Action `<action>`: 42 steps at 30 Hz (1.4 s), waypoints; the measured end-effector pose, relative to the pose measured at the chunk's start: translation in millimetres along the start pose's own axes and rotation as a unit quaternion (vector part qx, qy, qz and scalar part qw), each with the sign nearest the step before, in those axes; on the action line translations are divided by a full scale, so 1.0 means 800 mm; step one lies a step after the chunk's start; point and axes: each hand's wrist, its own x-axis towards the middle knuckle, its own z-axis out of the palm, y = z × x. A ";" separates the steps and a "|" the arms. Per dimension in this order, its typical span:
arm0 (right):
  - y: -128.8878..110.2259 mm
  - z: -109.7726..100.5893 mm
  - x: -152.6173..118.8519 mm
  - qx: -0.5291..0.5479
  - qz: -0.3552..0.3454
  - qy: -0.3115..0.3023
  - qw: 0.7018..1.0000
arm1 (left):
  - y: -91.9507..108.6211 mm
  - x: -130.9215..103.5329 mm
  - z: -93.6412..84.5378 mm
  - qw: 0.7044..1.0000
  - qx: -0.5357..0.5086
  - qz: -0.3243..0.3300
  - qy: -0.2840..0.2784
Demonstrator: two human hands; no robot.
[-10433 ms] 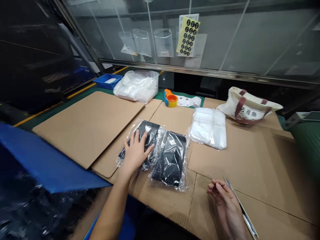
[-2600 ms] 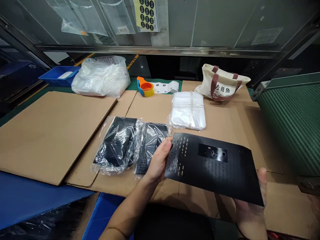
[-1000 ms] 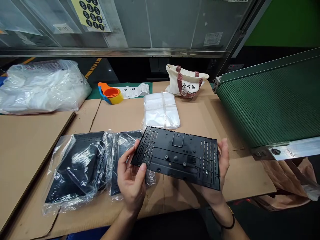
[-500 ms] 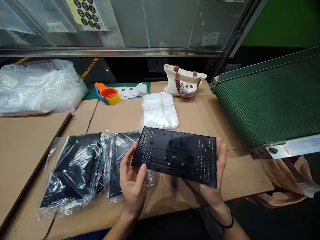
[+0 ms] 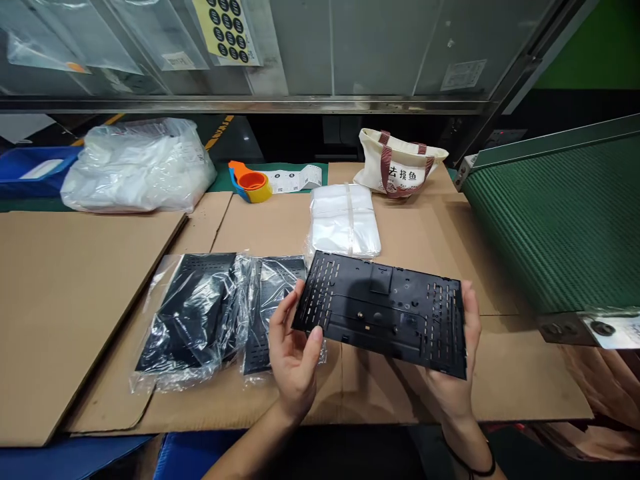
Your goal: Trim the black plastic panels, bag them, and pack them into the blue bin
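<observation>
A black plastic panel [image 5: 383, 313] with rows of vent slots at both ends is held up, slightly tilted, above the cardboard. My left hand [image 5: 295, 353] grips its left end, thumb on the near edge and fingers behind. Around the right end closes my right hand [image 5: 460, 373], its fingers along the edge and the palm partly hidden below. Just left of my left hand lie black panels in clear plastic bags [image 5: 193, 313], with another bagged panel [image 5: 273, 313] partly behind that hand. Beyond the held panel rests a stack of clear plastic bags [image 5: 345, 220] with a band around it.
A tape roll in an orange and blue holder [image 5: 253, 187], a label strip [image 5: 295, 179] and a cream tote bag [image 5: 400, 163] stand at the back. Left are a plastic-wrapped bundle [image 5: 140, 167] and a raised cardboard sheet [image 5: 75, 307]. A green conveyor [image 5: 565, 227] juts in from the right.
The view has swung left, so everything appears further right. Both hands keep hold of the black panel, whose tilt is nearly the same. A blue bin now shows at the left.
</observation>
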 end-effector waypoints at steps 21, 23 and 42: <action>-0.003 -0.004 0.005 0.033 0.069 0.007 0.997 | 0.004 -0.007 0.002 0.999 0.003 0.018 -0.036; -0.002 -0.004 0.005 0.046 0.085 0.009 0.995 | 0.004 -0.008 0.002 0.999 0.003 0.020 -0.042; 0.005 -0.007 -0.001 0.080 0.094 -0.072 0.990 | -0.008 -0.009 -0.006 0.999 0.008 0.041 -0.004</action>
